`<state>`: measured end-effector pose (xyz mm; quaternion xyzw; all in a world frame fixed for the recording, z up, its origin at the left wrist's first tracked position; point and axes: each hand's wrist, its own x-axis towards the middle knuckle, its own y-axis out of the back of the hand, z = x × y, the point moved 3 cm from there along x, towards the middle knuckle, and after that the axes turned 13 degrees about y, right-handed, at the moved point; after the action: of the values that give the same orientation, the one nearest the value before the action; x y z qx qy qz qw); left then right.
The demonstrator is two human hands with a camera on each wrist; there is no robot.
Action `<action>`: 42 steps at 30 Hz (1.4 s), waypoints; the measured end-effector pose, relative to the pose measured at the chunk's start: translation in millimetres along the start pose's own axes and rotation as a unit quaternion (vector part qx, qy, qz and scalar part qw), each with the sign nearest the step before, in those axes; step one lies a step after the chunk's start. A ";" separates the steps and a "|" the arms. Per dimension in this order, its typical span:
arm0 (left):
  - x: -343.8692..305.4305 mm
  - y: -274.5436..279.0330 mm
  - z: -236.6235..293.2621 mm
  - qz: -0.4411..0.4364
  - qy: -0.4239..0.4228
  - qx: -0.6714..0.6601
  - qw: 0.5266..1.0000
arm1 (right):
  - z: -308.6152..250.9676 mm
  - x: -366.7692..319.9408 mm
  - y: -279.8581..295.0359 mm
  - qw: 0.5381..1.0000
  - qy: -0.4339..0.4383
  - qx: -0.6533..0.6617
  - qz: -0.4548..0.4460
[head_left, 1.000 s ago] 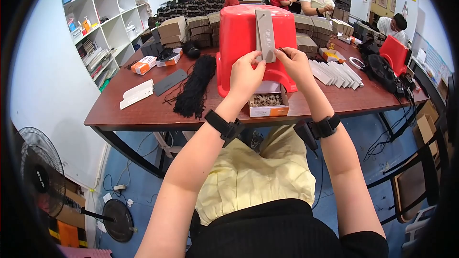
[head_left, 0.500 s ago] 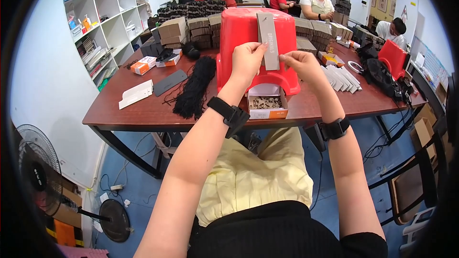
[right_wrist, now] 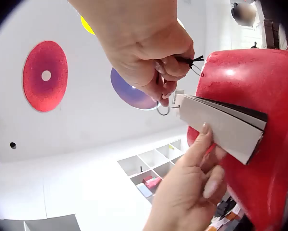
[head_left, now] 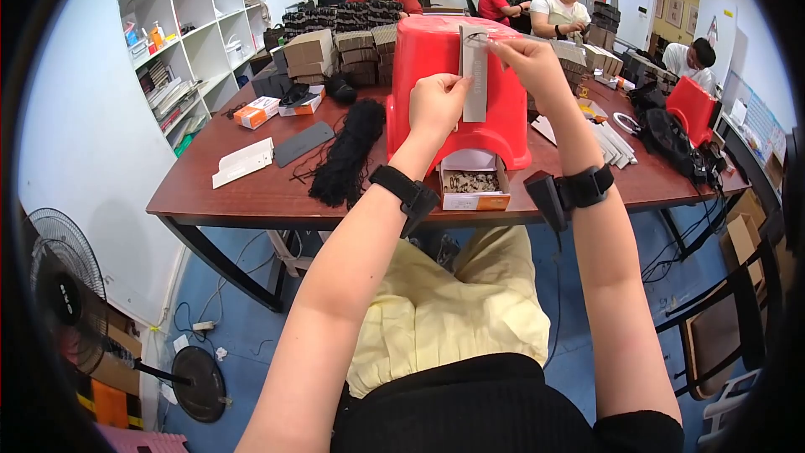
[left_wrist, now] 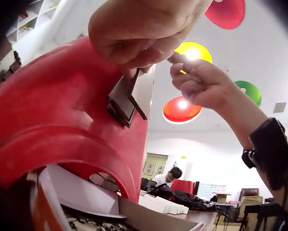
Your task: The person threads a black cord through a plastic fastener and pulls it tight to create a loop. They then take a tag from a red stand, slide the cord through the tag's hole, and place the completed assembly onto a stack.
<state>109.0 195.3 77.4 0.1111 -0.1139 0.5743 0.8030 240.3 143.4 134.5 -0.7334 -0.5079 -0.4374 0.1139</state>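
My left hand (head_left: 438, 105) pinches a small stack of long hang tags (head_left: 475, 88) at the edge, thumb on the pale front face. The right wrist view shows several grey and white layers (right_wrist: 221, 127) fanned slightly apart. At the top end of the tags, my right hand (head_left: 532, 67) pinches a black cord (right_wrist: 197, 60), its knotted end sticking out past the fingers. A thin metal wire loop (right_wrist: 163, 109) hangs below these fingertips, close to the tags' end. Right behind the tags stands a red plastic stool (head_left: 419, 67).
An open box of small metal pins (head_left: 475, 201) sits under the stool's arch. Left of it lie a bundle of black cords (head_left: 348, 151), a dark tag (head_left: 303, 143) and white tags (head_left: 243, 164). More tags (head_left: 616, 147) lie at right. Stacked bundles (head_left: 310, 54) and other people are behind.
My right hand has moved from the tags' lower end up to their top end, bringing the black cord there. The left hand still holds the tags in front of the stool.
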 end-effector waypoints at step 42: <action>-132.1 42.2 4.9 -0.236 0.151 -0.032 0.959 | -36.4 -67.3 11.7 0.735 -0.053 0.666 -0.116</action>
<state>27.1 88.6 43.0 0.0211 0.0199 0.3749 0.9266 224.3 72.3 108.3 -0.4276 -0.7554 0.0429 0.4947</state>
